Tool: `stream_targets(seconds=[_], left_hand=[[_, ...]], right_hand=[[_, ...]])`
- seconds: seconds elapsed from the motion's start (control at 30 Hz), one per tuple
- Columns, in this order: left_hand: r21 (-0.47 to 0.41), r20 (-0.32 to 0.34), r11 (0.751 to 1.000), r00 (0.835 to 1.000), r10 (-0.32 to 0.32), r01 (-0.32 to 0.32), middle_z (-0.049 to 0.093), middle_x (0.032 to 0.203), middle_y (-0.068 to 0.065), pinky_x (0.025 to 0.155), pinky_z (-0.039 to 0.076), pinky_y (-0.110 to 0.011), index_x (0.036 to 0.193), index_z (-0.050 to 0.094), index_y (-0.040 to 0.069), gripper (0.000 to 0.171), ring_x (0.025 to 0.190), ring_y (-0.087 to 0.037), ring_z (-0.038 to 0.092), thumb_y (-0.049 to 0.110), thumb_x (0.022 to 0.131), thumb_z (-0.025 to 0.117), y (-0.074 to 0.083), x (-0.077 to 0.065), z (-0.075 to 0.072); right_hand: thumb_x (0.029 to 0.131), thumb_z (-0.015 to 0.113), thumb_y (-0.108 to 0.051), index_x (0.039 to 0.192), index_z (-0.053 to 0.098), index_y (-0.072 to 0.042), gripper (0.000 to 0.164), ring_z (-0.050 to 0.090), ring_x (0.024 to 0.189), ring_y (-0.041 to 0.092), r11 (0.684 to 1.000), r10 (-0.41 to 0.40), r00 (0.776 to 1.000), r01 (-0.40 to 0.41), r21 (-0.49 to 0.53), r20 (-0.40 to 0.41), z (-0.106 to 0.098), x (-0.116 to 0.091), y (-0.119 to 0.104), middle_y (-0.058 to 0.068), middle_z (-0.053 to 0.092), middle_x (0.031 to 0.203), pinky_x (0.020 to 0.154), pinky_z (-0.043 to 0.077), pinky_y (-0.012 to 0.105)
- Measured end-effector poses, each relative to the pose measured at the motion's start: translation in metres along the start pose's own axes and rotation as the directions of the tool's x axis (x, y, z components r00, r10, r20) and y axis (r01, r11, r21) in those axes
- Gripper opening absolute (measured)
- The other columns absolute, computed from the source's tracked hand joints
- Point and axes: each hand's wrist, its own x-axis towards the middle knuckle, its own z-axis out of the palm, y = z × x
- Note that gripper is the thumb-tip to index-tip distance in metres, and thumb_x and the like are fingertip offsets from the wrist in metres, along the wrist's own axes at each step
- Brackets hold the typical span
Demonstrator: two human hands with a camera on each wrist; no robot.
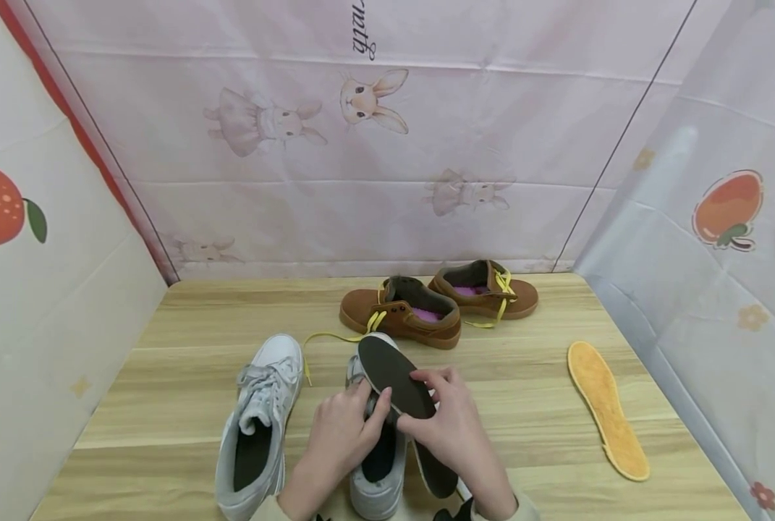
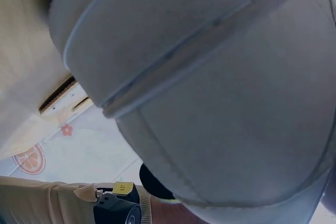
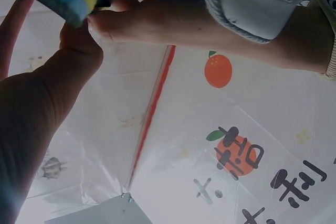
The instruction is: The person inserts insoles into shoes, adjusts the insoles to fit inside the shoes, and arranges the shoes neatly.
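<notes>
Dark insole point(image 1: 396, 376) is slanting over the partly covered white shoe point(image 1: 377, 499); we are pinching it with our right hand point(image 1: 449, 420), while our left hand point(image 1: 341, 427) is resting at that shoe's opening, its grip unclear.

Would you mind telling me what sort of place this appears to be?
Probably a makeshift recording booth: printed sheets hang on three sides of a wood-grained table, and a camera-like device is worn over a sleeve.
</notes>
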Motion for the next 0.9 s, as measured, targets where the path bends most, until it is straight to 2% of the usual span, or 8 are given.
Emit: stream_targets(seconds=[0.17, 0.33, 0.57, 0.9], left_hand=[[0.002, -0.025, 1.0, 1.0, 0.016, -0.016, 0.046, 0.054, 0.004, 0.043, 0.036, -0.029, 0.07, 0.054, 0.015, 0.028, 0.047, -0.018, 0.053, 0.033, 0.091, 0.054, -0.001, 0.0, 0.0], [-0.006, -0.019, 1.0, 1.0, 0.006, -0.006, 0.037, 0.051, 0.009, 0.04, 0.031, -0.026, 0.067, 0.05, 0.016, 0.027, 0.043, -0.013, 0.047, 0.029, 0.089, 0.057, -0.001, 0.001, 0.0], [-0.004, -0.004, 1.0, 1.0, -0.007, 0.007, 0.032, 0.049, 0.01, 0.04, 0.028, -0.024, 0.066, 0.049, 0.017, 0.028, 0.04, -0.009, 0.04, 0.03, 0.089, 0.056, -0.001, 0.001, 0.0], [0.003, -0.011, 1.0, 1.0, 0.002, -0.002, 0.031, 0.049, 0.01, 0.04, 0.028, -0.024, 0.066, 0.048, 0.017, 0.028, 0.04, -0.01, 0.039, 0.031, 0.089, 0.056, -0.002, 0.0, 0.002]], right_hand=[[0.064, 0.076, -0.022, 0.12, 0.062, -0.016, 0.058, 0.048, 0.08, 0.019, 0.999, -0.034, 0.999, 0.035, -0.026, 0.042, 0.005, 0.001, 0.003, 0.004, 0.051, 0.097, 0.064, 0.041, 0.03], [0.065, 0.074, -0.024, 0.122, 0.061, -0.014, 0.059, 0.045, 0.078, 0.015, 0.995, -0.073, 0.995, 0.077, -0.06, 0.066, 0.01, 0.001, 0.005, 0.002, 0.054, 0.093, 0.064, 0.04, 0.027], [0.069, 0.075, -0.03, 0.122, 0.06, -0.015, 0.057, 0.045, 0.082, 0.016, 0.991, -0.077, 0.996, 0.082, -0.108, 0.053, 0.013, 0.002, 0.002, 0.002, 0.053, 0.096, 0.067, 0.04, 0.03], [0.069, 0.077, -0.039, 0.121, 0.056, -0.016, 0.06, 0.051, 0.089, 0.02, 0.986, -0.05, 0.998, 0.056, -0.155, 0.039, 0.017, 0.006, 0.001, 0.006, 0.056, 0.104, 0.071, 0.042, 0.037]])
